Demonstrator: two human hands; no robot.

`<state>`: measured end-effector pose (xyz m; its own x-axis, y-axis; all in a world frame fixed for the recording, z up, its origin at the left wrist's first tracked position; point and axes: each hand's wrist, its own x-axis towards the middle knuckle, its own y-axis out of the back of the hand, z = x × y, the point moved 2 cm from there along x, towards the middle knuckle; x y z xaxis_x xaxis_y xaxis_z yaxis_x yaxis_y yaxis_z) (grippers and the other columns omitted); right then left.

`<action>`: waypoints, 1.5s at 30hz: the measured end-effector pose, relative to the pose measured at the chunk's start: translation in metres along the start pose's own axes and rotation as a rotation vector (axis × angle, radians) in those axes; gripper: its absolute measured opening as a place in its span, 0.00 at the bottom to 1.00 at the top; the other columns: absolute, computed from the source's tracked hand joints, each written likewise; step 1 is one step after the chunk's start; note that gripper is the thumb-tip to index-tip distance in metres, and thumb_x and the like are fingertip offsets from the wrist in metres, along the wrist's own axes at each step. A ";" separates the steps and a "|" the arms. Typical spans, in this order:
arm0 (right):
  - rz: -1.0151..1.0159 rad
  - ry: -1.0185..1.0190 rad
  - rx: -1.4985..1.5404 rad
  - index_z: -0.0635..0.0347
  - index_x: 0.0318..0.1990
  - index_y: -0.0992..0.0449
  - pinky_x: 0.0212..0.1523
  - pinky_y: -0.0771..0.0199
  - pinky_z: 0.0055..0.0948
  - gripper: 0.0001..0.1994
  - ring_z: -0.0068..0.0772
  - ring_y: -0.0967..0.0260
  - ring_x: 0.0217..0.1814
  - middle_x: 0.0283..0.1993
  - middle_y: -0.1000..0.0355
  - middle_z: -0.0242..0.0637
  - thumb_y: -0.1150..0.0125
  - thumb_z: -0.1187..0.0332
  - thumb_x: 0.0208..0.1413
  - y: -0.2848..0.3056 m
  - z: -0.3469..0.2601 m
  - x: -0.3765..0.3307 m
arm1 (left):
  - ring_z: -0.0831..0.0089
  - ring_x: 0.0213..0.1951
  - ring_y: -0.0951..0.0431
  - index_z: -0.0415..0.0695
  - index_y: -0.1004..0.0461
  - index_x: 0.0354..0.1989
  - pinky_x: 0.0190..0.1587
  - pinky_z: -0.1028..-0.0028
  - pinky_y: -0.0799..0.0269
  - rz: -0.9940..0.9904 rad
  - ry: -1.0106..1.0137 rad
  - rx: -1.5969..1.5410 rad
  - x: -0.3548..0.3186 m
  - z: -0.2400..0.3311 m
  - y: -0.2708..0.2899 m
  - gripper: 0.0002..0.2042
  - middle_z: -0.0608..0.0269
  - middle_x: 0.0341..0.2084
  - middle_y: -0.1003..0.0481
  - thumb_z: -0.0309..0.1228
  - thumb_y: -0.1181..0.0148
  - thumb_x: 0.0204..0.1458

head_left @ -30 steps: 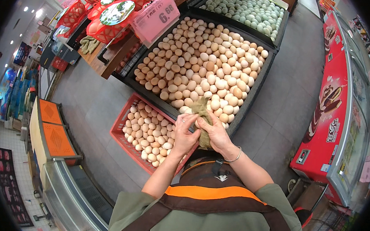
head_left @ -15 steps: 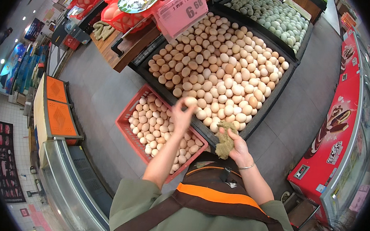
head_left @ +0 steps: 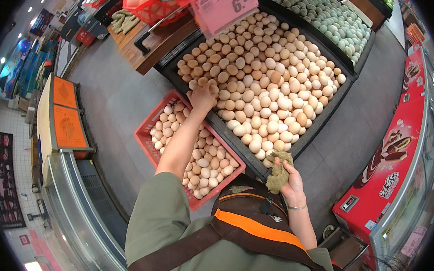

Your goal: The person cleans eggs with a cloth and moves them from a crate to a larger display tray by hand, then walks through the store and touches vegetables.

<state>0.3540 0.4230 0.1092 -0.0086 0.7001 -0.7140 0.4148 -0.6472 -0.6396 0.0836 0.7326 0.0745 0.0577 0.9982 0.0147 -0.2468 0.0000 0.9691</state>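
Observation:
My left hand [head_left: 203, 99] reaches over the left edge of a black tray [head_left: 318, 123] heaped with light brown eggs [head_left: 260, 83]. Its fingers curl down round an egg on the pile; the fingertips are partly hidden. Close to the tray's near corner, my right hand [head_left: 292, 184] grips a crumpled olive-brown cloth [head_left: 277, 175] between thumb and fingers. Below my left forearm, a red plastic basket [head_left: 149, 150] holds many more eggs [head_left: 206, 160], standing against the tray's left side.
Behind lies a second tray of pale green eggs [head_left: 328, 20]. At upper left, a wooden table [head_left: 155, 42] carries red egg baskets [head_left: 152, 12], gloves [head_left: 124, 21] and a pink price sign [head_left: 224, 8]. A red freezer [head_left: 385, 151] stands right, a glass case [head_left: 69, 196] left.
My left hand, which held an egg above the basket's edge, has moved away from me and left onto the tray's eggs. My right hand with the cloth has shifted slightly right and nearer.

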 end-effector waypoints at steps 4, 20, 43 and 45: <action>-0.057 -0.058 0.079 0.62 0.58 0.33 0.54 0.27 0.35 0.16 0.35 0.28 0.52 0.51 0.26 0.39 0.51 0.69 0.64 0.014 -0.001 0.007 | 0.61 0.48 0.27 0.51 0.26 0.50 0.48 0.53 0.40 -0.100 -0.057 0.165 -0.006 0.008 0.013 0.19 0.58 0.40 0.23 0.39 0.45 0.49; 0.079 1.167 -1.468 0.66 0.66 0.44 0.69 0.53 0.36 0.26 0.38 0.50 0.70 0.69 0.49 0.44 0.59 0.56 0.69 -0.058 -0.021 -0.015 | 0.53 0.38 0.27 0.43 0.26 0.39 0.37 0.58 0.30 0.352 0.168 -0.298 -0.107 -0.088 0.045 0.12 0.52 0.36 0.27 0.32 0.42 0.47; -0.224 0.498 -0.857 0.64 0.59 0.34 0.56 0.34 0.28 0.19 0.29 0.34 0.57 0.57 0.32 0.36 0.55 0.61 0.68 -0.097 0.021 -0.022 | 0.70 0.46 0.24 0.35 0.33 0.49 0.45 0.74 0.24 0.399 0.318 -0.998 -0.205 -0.120 0.009 0.25 0.56 0.40 0.25 0.26 0.28 0.42; -0.355 0.617 -1.084 0.64 0.59 0.33 0.59 0.36 0.29 0.18 0.32 0.35 0.60 0.59 0.33 0.41 0.52 0.66 0.66 -0.115 0.038 -0.016 | 0.75 0.42 0.23 0.36 0.34 0.50 0.43 0.79 0.24 0.268 0.210 -1.206 -0.213 -0.051 0.051 0.25 0.60 0.39 0.25 0.20 0.30 0.42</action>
<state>0.2719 0.4743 0.1833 0.0285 0.9923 -0.1207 0.9996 -0.0291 -0.0030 0.0092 0.5234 0.1081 -0.2586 0.9655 0.0293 -0.9606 -0.2603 0.0974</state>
